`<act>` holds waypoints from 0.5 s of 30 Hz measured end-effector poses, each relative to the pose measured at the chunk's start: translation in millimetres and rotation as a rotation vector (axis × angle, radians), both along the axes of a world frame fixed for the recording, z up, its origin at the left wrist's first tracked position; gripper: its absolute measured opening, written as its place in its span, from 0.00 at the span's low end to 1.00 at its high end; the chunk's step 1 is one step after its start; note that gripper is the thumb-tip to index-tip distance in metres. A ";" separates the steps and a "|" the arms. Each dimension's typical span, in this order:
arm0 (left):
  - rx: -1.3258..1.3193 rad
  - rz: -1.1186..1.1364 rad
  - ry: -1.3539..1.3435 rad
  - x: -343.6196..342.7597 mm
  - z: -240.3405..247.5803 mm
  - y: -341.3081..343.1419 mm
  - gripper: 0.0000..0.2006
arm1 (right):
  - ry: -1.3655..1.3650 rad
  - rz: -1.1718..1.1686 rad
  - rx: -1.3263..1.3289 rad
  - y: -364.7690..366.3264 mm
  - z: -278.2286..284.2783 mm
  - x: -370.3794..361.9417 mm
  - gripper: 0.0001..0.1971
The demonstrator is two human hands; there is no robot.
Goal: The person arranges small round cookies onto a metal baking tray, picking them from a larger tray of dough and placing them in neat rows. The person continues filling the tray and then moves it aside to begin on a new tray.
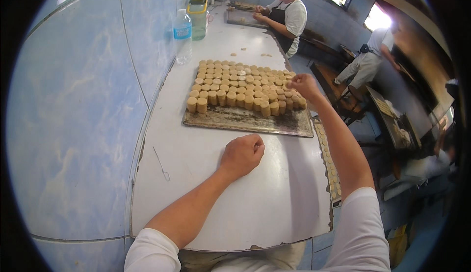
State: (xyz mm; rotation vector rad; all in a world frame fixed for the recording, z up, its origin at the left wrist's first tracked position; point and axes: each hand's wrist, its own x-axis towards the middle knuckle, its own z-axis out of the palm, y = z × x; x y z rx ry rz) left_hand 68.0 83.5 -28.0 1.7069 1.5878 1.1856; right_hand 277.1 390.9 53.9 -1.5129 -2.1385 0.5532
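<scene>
Many small round tan biscuits (pixel 230 83) stand in tight stacked rows on a worn metal baking tray (pixel 245 122). At the right end of the rows, my right hand (pixel 305 86) reaches in with its fingers pinched at a biscuit; the fingertips partly hide it. My left hand (pixel 244 155) rests closed on the white table in front of the tray. Whether its curled fingers hold anything is hidden. The nearest strip of the tray is bare and darkly stained.
A thin wire tool (pixel 161 164) lies on the table (pixel 196 213) at left. Against the tiled wall stand a water bottle (pixel 183 36) and a yellow-lidded jug (pixel 198 19). A co-worker (pixel 292 16) works at the far end. Another tray of rounds (pixel 329 159) sits below the right edge.
</scene>
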 end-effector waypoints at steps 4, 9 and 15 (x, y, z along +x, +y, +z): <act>0.004 -0.007 -0.025 -1.0 -0.2 1.2 0.08 | -0.054 -0.099 0.200 26.7 -17.8 -24.4 0.18; 0.023 -0.009 -0.053 -2.4 -2.0 1.3 0.08 | -0.315 0.034 0.030 49.4 -19.3 -38.6 0.17; 0.055 0.003 -0.022 -2.3 -4.4 4.4 0.08 | -0.495 0.011 0.314 28.8 -13.7 -41.2 0.21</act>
